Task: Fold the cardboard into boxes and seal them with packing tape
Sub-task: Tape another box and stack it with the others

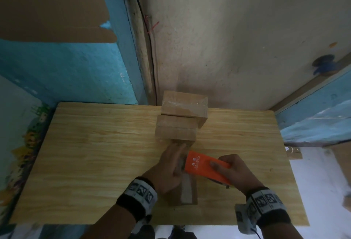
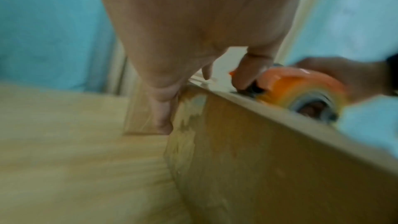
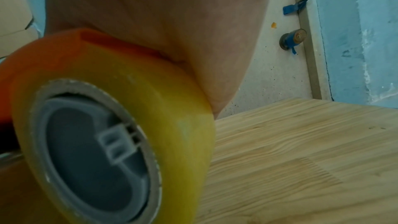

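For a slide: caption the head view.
Left hand steadies a cardboard box while the right hand holds an orange tape dispenser on it.

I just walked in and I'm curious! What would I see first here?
The bright orange tape dispenser jumps out first: the right hand grips it on top of a cardboard box near the front middle of the wooden table. The left hand presses down on that box. Two taped boxes sit together at the table's far edge by the wall.

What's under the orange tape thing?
A cardboard box, with a tape strip along its top. The tape dispenser, left hand and right hand cover most of it.
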A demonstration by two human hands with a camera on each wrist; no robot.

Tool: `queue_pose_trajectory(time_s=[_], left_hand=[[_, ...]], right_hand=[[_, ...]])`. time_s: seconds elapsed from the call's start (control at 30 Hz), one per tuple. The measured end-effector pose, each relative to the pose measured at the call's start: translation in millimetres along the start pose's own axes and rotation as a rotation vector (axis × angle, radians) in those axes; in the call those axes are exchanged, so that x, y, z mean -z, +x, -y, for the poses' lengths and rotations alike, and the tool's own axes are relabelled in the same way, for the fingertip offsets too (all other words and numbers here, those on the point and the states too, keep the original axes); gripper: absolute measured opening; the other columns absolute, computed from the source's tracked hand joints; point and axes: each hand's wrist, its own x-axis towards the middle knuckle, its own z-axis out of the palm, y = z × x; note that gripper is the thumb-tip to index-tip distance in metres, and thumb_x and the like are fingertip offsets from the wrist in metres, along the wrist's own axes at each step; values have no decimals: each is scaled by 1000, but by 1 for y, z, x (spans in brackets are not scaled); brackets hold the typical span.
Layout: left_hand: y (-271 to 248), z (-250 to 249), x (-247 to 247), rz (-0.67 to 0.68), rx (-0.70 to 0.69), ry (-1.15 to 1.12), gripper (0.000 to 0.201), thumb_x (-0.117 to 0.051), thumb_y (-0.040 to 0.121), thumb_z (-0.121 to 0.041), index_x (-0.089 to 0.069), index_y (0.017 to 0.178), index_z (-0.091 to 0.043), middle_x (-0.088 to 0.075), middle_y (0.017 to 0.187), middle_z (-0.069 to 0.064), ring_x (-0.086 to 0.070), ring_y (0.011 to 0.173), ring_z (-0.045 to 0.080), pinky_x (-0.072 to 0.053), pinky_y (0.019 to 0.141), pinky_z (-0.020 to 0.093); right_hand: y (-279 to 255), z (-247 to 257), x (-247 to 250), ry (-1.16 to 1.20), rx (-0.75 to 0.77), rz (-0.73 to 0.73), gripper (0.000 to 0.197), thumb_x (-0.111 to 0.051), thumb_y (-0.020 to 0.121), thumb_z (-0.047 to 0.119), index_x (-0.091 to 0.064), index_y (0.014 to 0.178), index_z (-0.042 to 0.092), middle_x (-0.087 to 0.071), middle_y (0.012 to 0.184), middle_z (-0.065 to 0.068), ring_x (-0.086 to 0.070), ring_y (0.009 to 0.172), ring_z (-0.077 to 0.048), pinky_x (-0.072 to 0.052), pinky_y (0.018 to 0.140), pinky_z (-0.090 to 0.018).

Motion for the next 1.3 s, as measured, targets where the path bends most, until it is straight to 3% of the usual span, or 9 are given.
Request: queue_pose_trajectory(time_s=[0.1,0.27,0.33,0.43,0.6,0.83,1.07,1.23,1.3], left_hand=[[6,5,-15,50,18,385,145,-78,60,-79,20,158,-37,27,165,-12,29,151,29,-2,123,64],[9,-2,-25,31,114,649,169,-62,38,-101,38,152,-25,35,163,-5,39,147,39,10,119,70],[10,-3,-27,12,141,706,164,-62,44,-100,37,152,-25,29,166,-5,32,150,40,10,119,70],[12,-7,-26,-34,163,749,148,-73,63,-83,28,156,-28,11,170,0,11,156,38,9,121,67],[13,-8,-22,-43,165,818,151,-79,55,-82,13,161,-26,-3,168,1,-17,151,34,8,121,64],[13,-12,-20,1,174,799,165,-75,36,-93,11,161,-28,0,169,-2,-17,153,31,3,123,63],[14,-17,-19,-21,175,798,158,-82,42,-85,4,161,-27,-6,168,-1,-20,152,30,-1,125,62],[14,-22,-18,-10,175,826,160,-84,39,-83,0,162,-25,-8,168,2,-20,151,33,-8,125,60],[14,-22,-18,-6,176,829,157,-88,43,-78,0,162,-25,-7,168,2,-20,151,35,-10,125,59]], right_hand=[[3,0,-1,-7,19,16,50,-74,94,51,-77,86,2,-76,79,-20,-74,67,-37,-57,54,-36],[6,-2,6,-28,46,51,54,-76,93,52,-75,82,-1,-74,75,-20,-71,57,-32,-57,51,-35],[8,1,12,-49,48,72,53,-76,91,55,-77,83,2,-76,75,-16,-72,57,-25,-57,52,-35],[14,3,21,-99,57,103,60,-75,84,64,-78,87,4,-77,78,-14,-75,64,-32,-59,55,-37],[15,1,26,-109,35,151,58,-75,86,60,-78,89,3,-79,80,-13,-77,67,-32,-61,57,-37],[10,-26,53,-174,-54,106,45,-78,91,53,-78,96,8,-79,81,-9,-77,64,-23,-62,59,-37],[2,-39,82,-263,-125,104,63,-83,72,76,-80,90,15,-81,77,-5,-79,68,-27,-63,68,-39],[16,-17,60,-524,-142,160,72,-67,69,90,-78,91,22,-80,78,0,-78,68,-19,-67,75,-41],[19,0,40,-710,-136,131,65,-62,78,87,-72,96,26,-76,85,5,-75,77,-15,-64,86,-41]])
